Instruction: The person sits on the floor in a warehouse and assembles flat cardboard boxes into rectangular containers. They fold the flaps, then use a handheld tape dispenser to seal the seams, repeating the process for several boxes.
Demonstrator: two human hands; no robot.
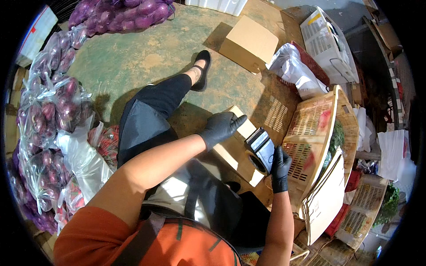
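Note:
A long cardboard box [234, 156] lies tilted in front of me, between my legs. My left hand [223, 128], in a black glove, grips its upper edge, the thumb sticking out to the right. Some of that hand's fingers are hidden. My right hand [280, 165], also gloved in black, is closed around a tape dispenser [262, 150] with a dark blade end. The dispenser sits against the right part of the box, its roll low down near the cardboard. Whether tape is stuck to the box, I cannot make out.
Clear bags of purple onions [46, 117] line the left; net sacks of onions [124, 15] lie at the back. Another cardboard box [249, 43] stands ahead. To the right are a plastic basket [306, 137], flattened cardboard [324, 199] and a white crate [321, 42].

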